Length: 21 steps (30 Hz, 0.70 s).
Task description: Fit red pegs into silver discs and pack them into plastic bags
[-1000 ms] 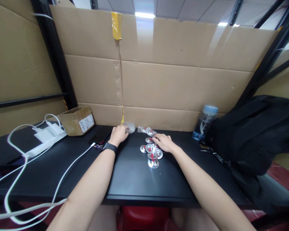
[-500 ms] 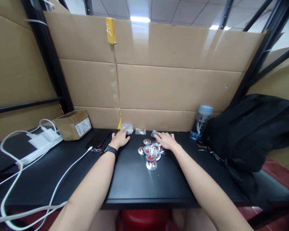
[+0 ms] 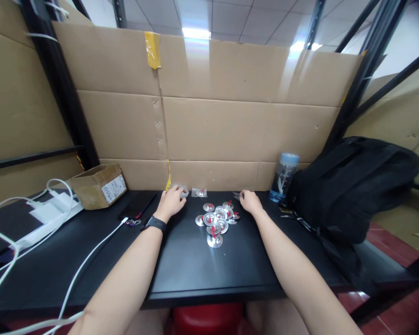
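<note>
On the black table lies a loose pile of finger cymbals (image 3: 214, 218), shiny silver discs with domed middles and red cords. Beyond the pile, my left hand (image 3: 172, 202) rests with curled fingers on clear plastic bags (image 3: 184, 191) near the cardboard wall. My right hand (image 3: 250, 203) is closed at the back right of the pile, its fingertips at a small clear packet (image 3: 236, 196); its contents are too small to make out. Between both hands sits another clear packet (image 3: 199, 192) with a cymbal inside. A dark watch band (image 3: 156, 223) circles my left wrist.
Left stand an open cardboard box (image 3: 97, 186), a white power strip (image 3: 45, 223) with cables, and a dark phone (image 3: 134, 207) with a white cable (image 3: 94, 256). At right are a blue-lidded water bottle (image 3: 284, 179) and a black backpack (image 3: 356, 186). Cardboard (image 3: 212, 130) walls the back.
My right hand has moved right, off the pile's back edge, along with the small packet, uncovering more cymbals. My left hand's fingers curl more over the plastic bags. The whole view has shifted slightly.
</note>
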Each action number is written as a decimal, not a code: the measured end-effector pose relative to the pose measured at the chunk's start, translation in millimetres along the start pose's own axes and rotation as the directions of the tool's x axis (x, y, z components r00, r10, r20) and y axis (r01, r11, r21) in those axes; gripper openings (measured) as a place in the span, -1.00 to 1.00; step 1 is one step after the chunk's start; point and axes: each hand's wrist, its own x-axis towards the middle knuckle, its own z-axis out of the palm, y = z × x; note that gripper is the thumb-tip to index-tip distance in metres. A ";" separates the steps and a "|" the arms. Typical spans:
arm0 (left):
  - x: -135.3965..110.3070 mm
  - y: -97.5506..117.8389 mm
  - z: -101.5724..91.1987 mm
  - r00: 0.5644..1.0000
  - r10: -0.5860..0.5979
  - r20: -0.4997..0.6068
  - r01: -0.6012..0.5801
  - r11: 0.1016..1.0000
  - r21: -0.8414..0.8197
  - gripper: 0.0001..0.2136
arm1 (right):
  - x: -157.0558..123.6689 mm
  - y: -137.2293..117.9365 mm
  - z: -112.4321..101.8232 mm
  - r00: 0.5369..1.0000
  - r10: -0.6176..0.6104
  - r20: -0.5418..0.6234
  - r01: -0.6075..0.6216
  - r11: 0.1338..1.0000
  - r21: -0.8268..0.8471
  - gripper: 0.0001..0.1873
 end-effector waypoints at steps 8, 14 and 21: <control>-1.0 55.4 -1.6 0.982 0.170 -0.084 -0.190 0.882 -0.432 -0.70 | -6.2 -28.4 -12.9 0.977 -0.162 -0.141 0.214 0.707 0.674 -0.63; -11.0 93.4 10.9 0.994 0.112 0.000 -0.083 0.733 -0.675 -0.66 | -26.6 -61.0 -8.1 0.945 -0.310 0.106 0.082 0.536 0.840 -0.54; -14.1 91.2 20.1 0.986 0.164 0.026 -0.098 0.703 -0.704 -0.55 | -36.1 -76.2 -4.1 0.950 -0.265 0.168 -0.089 0.289 0.953 -0.51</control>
